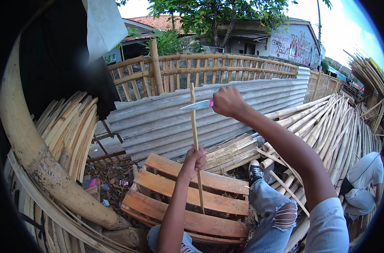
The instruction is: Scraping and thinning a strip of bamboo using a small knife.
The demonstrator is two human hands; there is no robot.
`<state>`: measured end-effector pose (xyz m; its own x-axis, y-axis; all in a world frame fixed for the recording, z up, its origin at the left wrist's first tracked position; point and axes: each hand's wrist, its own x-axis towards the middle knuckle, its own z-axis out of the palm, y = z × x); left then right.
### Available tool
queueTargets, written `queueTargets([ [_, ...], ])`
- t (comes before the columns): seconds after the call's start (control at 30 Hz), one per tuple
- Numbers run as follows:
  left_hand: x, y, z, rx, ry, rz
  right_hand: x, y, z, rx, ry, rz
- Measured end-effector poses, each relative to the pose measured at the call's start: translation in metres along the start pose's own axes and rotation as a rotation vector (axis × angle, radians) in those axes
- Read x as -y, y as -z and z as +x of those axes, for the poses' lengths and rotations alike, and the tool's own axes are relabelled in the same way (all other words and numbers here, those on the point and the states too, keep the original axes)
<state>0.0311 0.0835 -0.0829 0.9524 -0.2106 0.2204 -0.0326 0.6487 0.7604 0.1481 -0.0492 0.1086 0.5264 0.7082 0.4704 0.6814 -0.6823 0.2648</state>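
My left hand (194, 162) is closed round a thin bamboo strip (194, 126), which stands nearly upright in front of me. Its lower end comes down over a slatted wooden bench (223, 206). Higher up and to the right, my right hand (228, 101) grips a knife (197, 105) by its pink handle, the rest of which is hidden in the fist. The blade points left and crosses the strip near its top; whether it has bitten into the bamboo I cannot tell.
A thick bamboo pole (61, 185) and split bamboo (69, 130) stand at left. Corrugated sheeting (166, 122) and a bamboo fence (225, 67) rise ahead. Long poles (322, 126) lie stacked at right, where another person (365, 177) crouches. Litter (109, 181) covers the ground left of the bench.
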Motion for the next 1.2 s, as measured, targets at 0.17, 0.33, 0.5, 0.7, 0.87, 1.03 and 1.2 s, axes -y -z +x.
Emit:
queueTargets([
  [0.17,0.002,-0.002,-0.008,0.0,-0.022,-0.025,-0.007,0.012,0.017,-0.13,-0.172,0.195],
  [0.33,0.003,-0.007,-0.001,-0.009,-0.019,0.012,0.023,0.013,-0.021,-0.094,-0.04,0.278],
  [0.5,0.003,-0.008,0.007,0.002,-0.005,0.01,0.027,0.008,-0.016,-0.042,0.123,0.04],
  [0.7,0.002,-0.004,0.005,-0.028,-0.022,0.01,0.029,0.006,-0.009,0.027,0.115,0.004],
  [0.87,0.008,-0.018,0.001,0.024,-0.027,0.024,0.0,0.024,0.006,0.026,0.027,-0.099],
  [1.03,0.005,-0.017,0.002,0.04,-0.011,0.009,-0.004,0.029,-0.006,0.004,-0.155,0.03],
  [1.2,0.005,-0.007,0.0,0.072,0.017,-0.023,-0.002,0.028,-0.024,-0.049,-0.119,0.229],
])
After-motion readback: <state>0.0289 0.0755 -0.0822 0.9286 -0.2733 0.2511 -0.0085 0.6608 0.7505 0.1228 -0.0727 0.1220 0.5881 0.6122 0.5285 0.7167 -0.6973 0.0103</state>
